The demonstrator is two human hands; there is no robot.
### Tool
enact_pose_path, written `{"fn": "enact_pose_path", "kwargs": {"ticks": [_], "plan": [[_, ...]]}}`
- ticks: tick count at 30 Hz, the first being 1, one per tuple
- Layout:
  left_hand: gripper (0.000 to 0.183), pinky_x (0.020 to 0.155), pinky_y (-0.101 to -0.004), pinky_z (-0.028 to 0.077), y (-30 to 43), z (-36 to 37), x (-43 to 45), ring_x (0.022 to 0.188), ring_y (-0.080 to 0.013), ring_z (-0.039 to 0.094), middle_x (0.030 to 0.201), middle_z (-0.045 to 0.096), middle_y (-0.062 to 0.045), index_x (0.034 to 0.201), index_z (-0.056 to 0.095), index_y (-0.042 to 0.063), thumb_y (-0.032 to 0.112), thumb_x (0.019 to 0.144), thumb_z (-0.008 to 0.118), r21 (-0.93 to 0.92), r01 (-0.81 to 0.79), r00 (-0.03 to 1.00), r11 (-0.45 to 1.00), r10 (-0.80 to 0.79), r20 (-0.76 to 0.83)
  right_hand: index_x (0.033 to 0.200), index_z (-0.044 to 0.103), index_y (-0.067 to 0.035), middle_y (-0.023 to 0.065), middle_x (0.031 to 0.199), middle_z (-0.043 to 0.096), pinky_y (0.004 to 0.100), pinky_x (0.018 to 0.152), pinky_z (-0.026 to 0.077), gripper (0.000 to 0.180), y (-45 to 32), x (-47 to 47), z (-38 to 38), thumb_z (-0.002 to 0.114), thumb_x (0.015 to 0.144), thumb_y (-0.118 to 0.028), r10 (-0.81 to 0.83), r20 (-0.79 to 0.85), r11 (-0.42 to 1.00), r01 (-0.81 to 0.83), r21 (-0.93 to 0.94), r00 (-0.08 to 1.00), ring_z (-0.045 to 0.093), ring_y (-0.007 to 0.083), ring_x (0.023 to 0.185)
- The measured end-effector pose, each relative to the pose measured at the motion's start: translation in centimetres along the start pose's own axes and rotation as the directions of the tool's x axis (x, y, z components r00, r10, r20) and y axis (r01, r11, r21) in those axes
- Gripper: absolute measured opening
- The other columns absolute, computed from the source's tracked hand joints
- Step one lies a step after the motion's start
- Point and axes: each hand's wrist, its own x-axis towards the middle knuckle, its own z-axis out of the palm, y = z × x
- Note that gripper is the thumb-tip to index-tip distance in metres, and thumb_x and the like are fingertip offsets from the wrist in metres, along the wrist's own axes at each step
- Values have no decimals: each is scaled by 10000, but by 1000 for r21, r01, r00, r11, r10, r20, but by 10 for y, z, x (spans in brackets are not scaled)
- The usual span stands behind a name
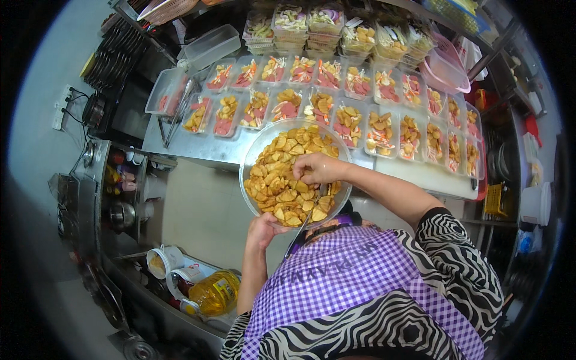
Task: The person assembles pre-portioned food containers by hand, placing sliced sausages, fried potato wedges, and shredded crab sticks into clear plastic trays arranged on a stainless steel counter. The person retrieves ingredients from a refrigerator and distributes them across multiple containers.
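Observation:
A large clear bowl [243, 180] full of browned potato slices [274, 180] is in front of my body, close to the near edge of the steel worktable. My left hand [265, 231] grips its near rim from below. Inside the bowl, my right hand [321, 167] has its fingers curled down among the slices and closed on some; the fingertips are partly hidden. A metal utensil [308, 217] leans on the near rim, its handle pointing toward my apron. Just beyond the bowl, rows of clear plastic boxes [348, 121] hold sliced pink sausage, crab sticks and potato slices.
Stacked boxes of vegetables [290, 22] line the back. At the left are a tub with pink slices [165, 92], metal tongs [167, 128] and an empty clear container [213, 45]. A white cutting board [423, 177] lies right. Low at left stands an oil bottle [216, 294].

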Motion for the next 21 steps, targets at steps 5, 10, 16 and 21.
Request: {"fn": "enact_pose_path", "kwargs": {"ticks": [5,10,16,21], "plan": [[518,657,-404,565,5,13,-7,923,-345,605,1114,540,-254,1177,394,-149,60,705,444,-19,2,999,1000,-3,-35,918,542,-96,19,916,574,195,546,426,117,5,-7,-5,553,817,-37,117,26,664,-98,741,993,572,94,742],[514,640,-427,563,-4,4,0,907,-357,601,1107,541,-240,1172,403,-128,59,697,462,-41,-8,999,999,6,-40,989,533,-73,62,1004,579,187,558,471,189,15,-17,-15,555,804,-38,-7,2,264,-1,964,1000,582,112,811],[424,647,-484,537,-16,-12,3,848,-377,602,1057,562,-223,1096,461,-93,77,707,484,-131,16,999,991,-21,-40,949,542,-71,97,1005,571,193,516,408,165,11,-57,-58,568,788,-47,21,-190,279,177,944,982,573,145,782],[452,651,-490,527,-17,-23,7,893,-372,592,1057,578,-191,1101,479,-66,86,676,498,-126,72,995,989,-81,-65,917,566,-94,30,868,610,197,539,440,136,27,-145,-164,583,783,-76,152,-627,639,408,652,764,596,106,762]]}}
